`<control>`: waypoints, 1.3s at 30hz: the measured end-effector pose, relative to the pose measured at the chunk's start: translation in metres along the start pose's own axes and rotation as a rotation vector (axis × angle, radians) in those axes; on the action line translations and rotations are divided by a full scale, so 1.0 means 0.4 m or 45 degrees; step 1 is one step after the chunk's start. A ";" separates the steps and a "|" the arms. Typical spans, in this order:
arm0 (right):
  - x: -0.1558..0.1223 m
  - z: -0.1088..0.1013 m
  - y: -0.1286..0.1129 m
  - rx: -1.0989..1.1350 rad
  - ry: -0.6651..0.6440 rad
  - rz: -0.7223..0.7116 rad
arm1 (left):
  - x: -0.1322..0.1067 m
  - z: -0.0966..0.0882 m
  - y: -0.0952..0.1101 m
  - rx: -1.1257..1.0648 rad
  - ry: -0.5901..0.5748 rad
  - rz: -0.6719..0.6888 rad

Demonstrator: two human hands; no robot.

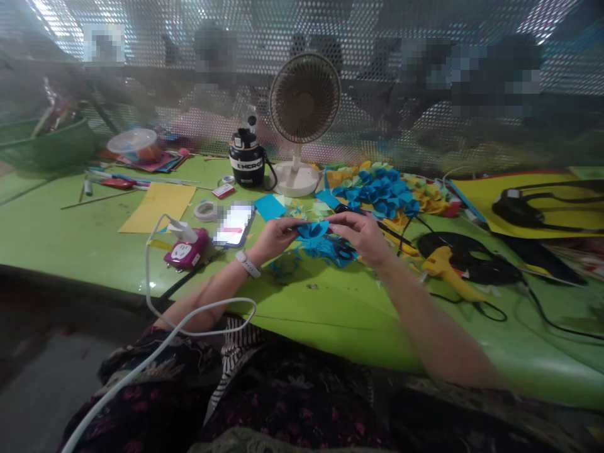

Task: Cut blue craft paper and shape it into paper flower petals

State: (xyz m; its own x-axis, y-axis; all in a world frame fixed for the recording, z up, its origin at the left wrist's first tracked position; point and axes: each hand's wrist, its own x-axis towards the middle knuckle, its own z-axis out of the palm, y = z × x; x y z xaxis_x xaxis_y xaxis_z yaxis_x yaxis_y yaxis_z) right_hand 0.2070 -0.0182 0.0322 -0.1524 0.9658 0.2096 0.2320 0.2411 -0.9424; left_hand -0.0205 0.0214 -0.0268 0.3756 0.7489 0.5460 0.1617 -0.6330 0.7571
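Between my two hands is a small blue paper piece, curved along its lower edge. My left hand, with a pale watch band at the wrist, pinches its left end. At the right end, the fingers of my right hand are closed on the same piece. Blue paper scraps lie on the green table just below the hands. Behind them a heap of cut blue paper pieces rests among yellow and pale green ones. A flat blue paper sheet lies beyond my left hand.
A white fan and a black jug stand at the back. Left are a lit phone, a tape roll, a purple power socket and a white cable. A yellow glue gun lies right.
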 end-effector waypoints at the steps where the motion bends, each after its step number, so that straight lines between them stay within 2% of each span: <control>1: 0.000 0.000 0.000 0.009 -0.003 0.002 | 0.000 0.000 -0.001 -0.004 -0.002 0.004; 25: 0.005 0.000 0.008 -0.052 0.019 -0.035 | 0.001 -0.002 0.000 0.059 0.015 0.025; 33: 0.006 -0.002 0.029 -0.294 0.017 -0.161 | -0.001 -0.008 0.015 0.151 -0.024 0.077; 39: 0.006 -0.007 0.024 -0.354 -0.047 -0.171 | 0.002 -0.010 0.008 0.225 -0.039 0.112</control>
State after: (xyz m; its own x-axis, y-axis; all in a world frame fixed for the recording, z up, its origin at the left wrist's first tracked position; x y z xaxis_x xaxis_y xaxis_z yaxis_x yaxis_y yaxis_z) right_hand 0.2115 -0.0133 0.0244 -0.2328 0.9207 0.3132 0.4608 0.3880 -0.7982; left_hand -0.0233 0.0207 -0.0226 0.4227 0.6845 0.5939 0.2834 -0.7223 0.6308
